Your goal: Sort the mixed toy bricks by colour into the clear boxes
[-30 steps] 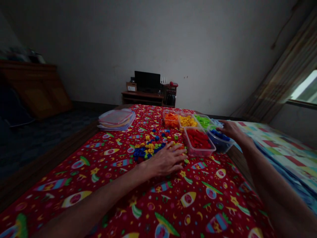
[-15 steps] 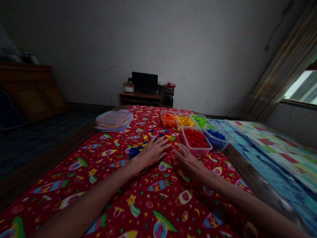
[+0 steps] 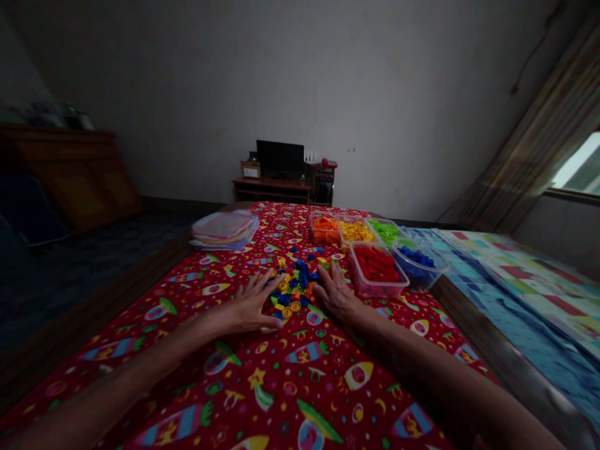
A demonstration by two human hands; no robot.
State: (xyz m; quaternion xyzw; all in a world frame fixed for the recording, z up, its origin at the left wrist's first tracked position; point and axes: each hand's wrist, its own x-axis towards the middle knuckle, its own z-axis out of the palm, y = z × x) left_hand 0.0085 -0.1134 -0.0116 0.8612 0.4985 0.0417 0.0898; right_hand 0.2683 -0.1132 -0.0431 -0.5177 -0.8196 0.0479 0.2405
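Note:
A loose pile of small plastic building pieces (image 3: 297, 284), mostly blue and yellow with some orange and green, lies on a red patterned cloth (image 3: 281, 375). My left hand (image 3: 253, 303) rests at the pile's left edge, fingers spread and thumb apart. On the opposite side, my right hand (image 3: 338, 294) lies with its fingers stretched out, touching or very near the pieces. Neither hand grips anything. To the right of my right hand stands a clear tub of red pieces (image 3: 377, 265), with a round tub of blue pieces (image 3: 419, 259) beside it.
Behind the red tub are tubs of orange pieces (image 3: 325, 230), yellow pieces (image 3: 357, 232) and green pieces (image 3: 384, 231). Stacked lids (image 3: 224, 230) lie at the table's far left. A bed (image 3: 515, 287) adjoins the right side. A monitor (image 3: 280, 159) stands by the wall.
My left hand has moved left, off the middle, and its fingers have spread. My right hand has shifted slightly forward and left. The pieces now show gathered between both hands.

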